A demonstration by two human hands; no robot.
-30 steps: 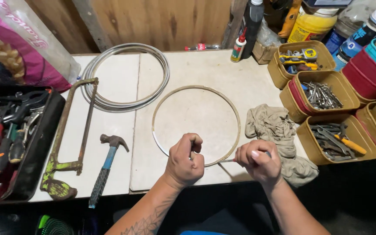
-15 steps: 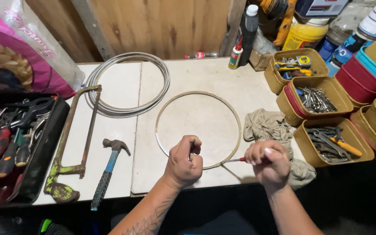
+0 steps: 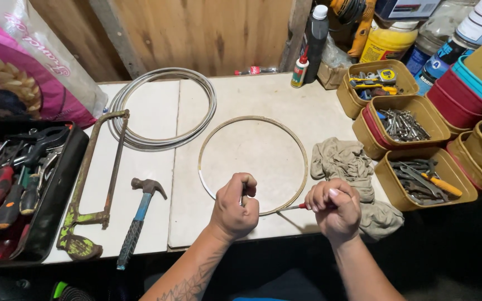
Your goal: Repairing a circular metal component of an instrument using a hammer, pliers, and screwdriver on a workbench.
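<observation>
Wooden boards back a pale worktop [image 3: 241, 106] made of two slabs. On the right slab, near the front edge, lies a hoop [image 3: 252, 165]: one thin ring of pale, yellowish metal, flat on the surface and nearly round, with bare worktop showing through its middle. Its near arc runs into the left hand [image 3: 234, 207], whose grip is a tight fist closed on the ring. The right hand [image 3: 335, 207], also fisted, holds a slim tool with a red collar [image 3: 301, 206]; its tip points left and meets the hoop at the rim. Just right of the hoop a crumpled beige rag [image 3: 346, 167] lies partly under the right hand. Beyond it stand yellow tubs [image 3: 414, 167] of wrenches and bits. Behind the hoop rests a coil of grey cable [image 3: 163, 106]. Left of it are a rusty hacksaw [image 3: 93, 189] and a blue-handled hammer [image 3: 139, 217], then a black tray of pliers [image 3: 12, 189].
</observation>
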